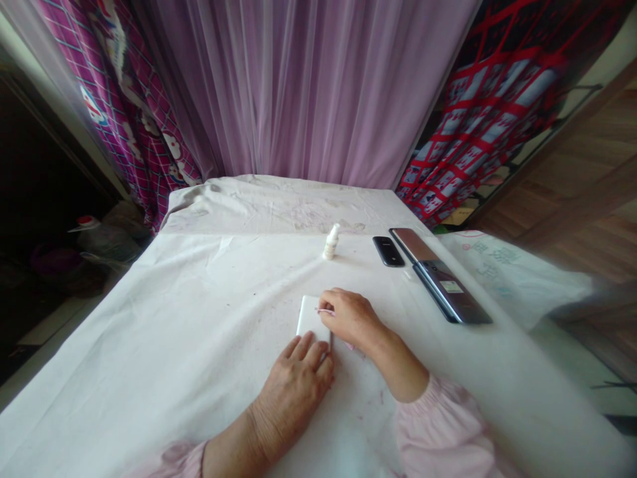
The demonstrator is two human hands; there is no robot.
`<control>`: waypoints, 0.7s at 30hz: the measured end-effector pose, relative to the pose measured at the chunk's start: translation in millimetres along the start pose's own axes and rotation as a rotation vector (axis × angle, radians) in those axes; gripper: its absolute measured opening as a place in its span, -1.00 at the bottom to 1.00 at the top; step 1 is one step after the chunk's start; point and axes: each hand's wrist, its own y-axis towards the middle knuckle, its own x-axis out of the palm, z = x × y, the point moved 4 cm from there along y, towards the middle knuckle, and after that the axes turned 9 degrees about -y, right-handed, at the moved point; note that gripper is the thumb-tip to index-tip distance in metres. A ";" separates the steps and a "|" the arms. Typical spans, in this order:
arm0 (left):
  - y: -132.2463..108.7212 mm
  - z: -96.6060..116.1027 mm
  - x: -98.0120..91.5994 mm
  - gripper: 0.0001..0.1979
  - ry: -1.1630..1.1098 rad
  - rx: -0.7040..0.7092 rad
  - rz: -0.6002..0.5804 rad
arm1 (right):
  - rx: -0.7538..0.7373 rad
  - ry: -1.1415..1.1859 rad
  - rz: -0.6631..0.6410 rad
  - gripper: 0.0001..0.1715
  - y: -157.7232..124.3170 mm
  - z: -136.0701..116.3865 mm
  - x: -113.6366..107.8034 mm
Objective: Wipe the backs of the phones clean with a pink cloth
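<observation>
A white, flat rectangular object (309, 315), about the size of a phone, lies on the cloth-covered table in front of me. My left hand (298, 372) rests flat over its near end, fingers stretched out. Curled above the object's far right part is my right hand (351, 317), pinching a pink cloth (326, 311). Only a thin edge of the cloth shows at the fingertips, and a bit more pink peeks out beneath the palm. Beyond both hands a small white bottle (331, 241) with a pointed top stands upright.
To the right lie a small black phone (388, 251), a pinkish-backed phone (414, 244) and a larger dark, shiny phone (448, 290) with a label. A white plastic bag (512, 272) hangs at the table's right edge. Purple curtains (308, 93) close off the far side.
</observation>
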 end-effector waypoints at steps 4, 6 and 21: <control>-0.8 -0.2 0.6 -0.95 -0.001 0.001 -0.009 | 0.024 -0.003 0.018 -0.87 0.7 1.5 0.3; -1.3 -0.6 1.2 -0.95 -0.004 0.001 -0.006 | 0.028 -0.002 0.029 -0.86 1.1 2.0 1.0; -0.4 -0.1 1.4 -0.95 -0.011 -0.006 -0.015 | 0.030 -0.050 0.090 -0.83 4.1 5.8 2.9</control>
